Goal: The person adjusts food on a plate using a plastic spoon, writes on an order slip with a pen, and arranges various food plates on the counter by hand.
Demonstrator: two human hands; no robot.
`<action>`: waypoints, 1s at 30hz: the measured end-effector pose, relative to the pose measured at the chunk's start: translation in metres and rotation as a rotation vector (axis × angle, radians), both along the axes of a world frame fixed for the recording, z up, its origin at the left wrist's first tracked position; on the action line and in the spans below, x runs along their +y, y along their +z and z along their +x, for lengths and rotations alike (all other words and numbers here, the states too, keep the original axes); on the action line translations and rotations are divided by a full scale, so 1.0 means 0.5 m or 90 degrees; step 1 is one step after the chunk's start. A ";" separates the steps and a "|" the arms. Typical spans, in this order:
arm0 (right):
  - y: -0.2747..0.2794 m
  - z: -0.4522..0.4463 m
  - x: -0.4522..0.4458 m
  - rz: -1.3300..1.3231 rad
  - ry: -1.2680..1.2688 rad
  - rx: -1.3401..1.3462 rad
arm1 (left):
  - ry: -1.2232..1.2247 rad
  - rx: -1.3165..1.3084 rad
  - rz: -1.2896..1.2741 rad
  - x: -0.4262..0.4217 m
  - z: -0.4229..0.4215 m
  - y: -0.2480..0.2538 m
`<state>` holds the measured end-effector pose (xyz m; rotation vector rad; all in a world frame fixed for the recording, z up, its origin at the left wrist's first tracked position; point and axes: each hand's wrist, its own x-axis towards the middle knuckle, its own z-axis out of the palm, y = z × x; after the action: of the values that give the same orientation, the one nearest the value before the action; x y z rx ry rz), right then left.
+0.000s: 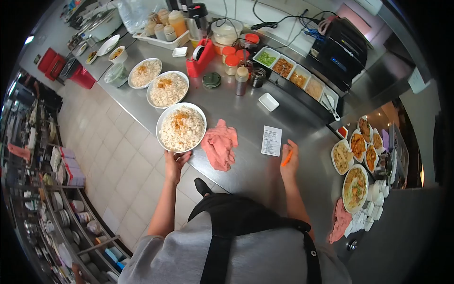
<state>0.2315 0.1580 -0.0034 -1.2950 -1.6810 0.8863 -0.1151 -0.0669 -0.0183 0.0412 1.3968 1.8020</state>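
My left hand (176,163) is at the near rim of a round white plate of rice (182,128) with orange-brown topping, fingers spread against its underside edge. A crumpled pink cloth (220,145) lies just right of that plate. My right hand (290,158) is closed around an orange pen (287,158), beside a printed paper slip (271,140) on the steel counter (246,166). Beyond the first plate stand a second rice plate (168,89) and a third (144,73), in a row along the counter's left edge.
Sauce bottles (177,22), a red tape dispenser (201,58), red-lidded jars (231,65) and a small white dish (268,102) stand farther back. Topping trays (283,66) and a black printer (338,53) are at the back right. Several filled dishes (355,188) sit at the right.
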 end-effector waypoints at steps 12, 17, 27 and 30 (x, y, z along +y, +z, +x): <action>0.083 0.029 -0.028 0.163 0.007 -0.236 | -0.133 0.018 0.058 0.005 -0.058 0.016; 0.093 0.143 -0.047 -0.200 0.013 -0.013 | -0.236 0.051 -0.004 0.043 0.086 0.146; 0.018 0.291 -0.178 -0.207 -0.185 0.134 | -0.642 -0.164 0.062 0.379 0.451 0.073; 0.016 0.323 -0.199 -0.175 -0.227 0.164 | -0.681 -0.154 0.066 0.475 0.533 0.039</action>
<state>0.3932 0.0585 0.0046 -1.5306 -1.1128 1.0392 0.1514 0.1706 0.0009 0.5070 0.8259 0.9249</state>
